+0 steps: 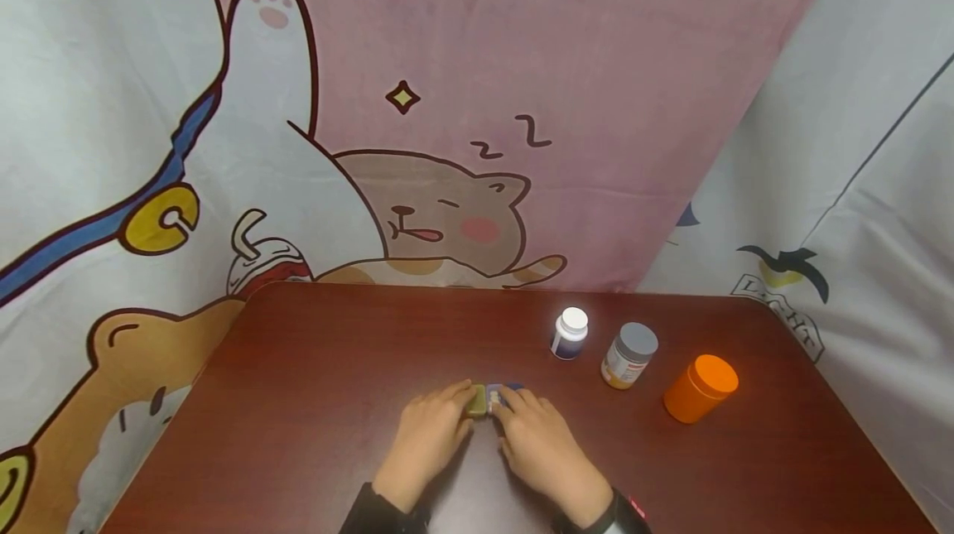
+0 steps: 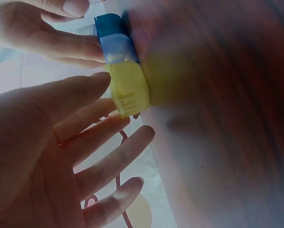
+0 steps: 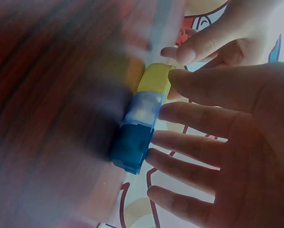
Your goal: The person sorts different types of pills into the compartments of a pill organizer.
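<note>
"One box point(image 3: 142, 111): location?"
"On the bench point(image 1: 358, 352), between left hand point(image 1: 426, 439) and right hand point(image 1: 547, 455); both, fingers extended, touch it without gripping."
"Current step, and next move?"
"Steadying, apparently; opening it would likely call for a firmer hold."

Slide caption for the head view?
Left hand and right hand at a pillbox; white bottle, grey-lidded jar and orange jar stand to the right.

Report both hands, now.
Left hand: open, fingers touching the oblong yellow-and-blue plastic case at its yellow end.
Right hand: open, straight fingers touching its blue part.
</note>
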{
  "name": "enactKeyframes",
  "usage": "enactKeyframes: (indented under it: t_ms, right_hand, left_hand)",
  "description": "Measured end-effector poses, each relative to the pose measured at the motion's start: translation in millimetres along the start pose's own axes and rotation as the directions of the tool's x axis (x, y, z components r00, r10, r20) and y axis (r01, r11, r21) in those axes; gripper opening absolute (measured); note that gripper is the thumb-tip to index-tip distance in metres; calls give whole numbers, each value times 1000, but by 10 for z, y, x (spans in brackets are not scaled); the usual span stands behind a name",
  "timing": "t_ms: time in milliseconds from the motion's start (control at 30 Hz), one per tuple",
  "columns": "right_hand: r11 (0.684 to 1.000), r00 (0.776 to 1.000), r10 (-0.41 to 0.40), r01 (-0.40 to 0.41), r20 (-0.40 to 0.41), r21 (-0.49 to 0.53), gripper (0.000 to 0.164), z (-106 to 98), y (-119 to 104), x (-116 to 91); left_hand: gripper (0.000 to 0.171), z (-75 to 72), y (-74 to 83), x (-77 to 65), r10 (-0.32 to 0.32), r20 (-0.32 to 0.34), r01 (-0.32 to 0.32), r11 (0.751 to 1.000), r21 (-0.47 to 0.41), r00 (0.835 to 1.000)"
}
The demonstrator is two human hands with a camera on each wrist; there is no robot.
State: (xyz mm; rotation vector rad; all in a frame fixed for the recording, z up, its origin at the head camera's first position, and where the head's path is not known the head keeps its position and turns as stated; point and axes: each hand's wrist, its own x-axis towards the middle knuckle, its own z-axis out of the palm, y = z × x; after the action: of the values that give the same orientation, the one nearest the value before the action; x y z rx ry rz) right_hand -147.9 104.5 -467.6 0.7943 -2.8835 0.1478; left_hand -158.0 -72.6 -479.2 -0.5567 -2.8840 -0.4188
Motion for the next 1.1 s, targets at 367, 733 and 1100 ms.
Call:
enactKeyframes:
  t_ms: [367,733,1100]
  right_hand:
    - [999,999,-15,14,-30,-51,39,-24,-31,-16]
    - [996,983,-60,46,-174,-83,32,13,-62,70]
    - [991,972,-73,46,-225,-124,28,129,-163,181]
  left_hand:
    - [49,20,-19,3,32,-63,-32,999,-2,997]
    - [34,67,30,21,19,-98,-20,1000,-9,995]
    - [45,52,-18,33,-12,-53,8,998,-67,999]
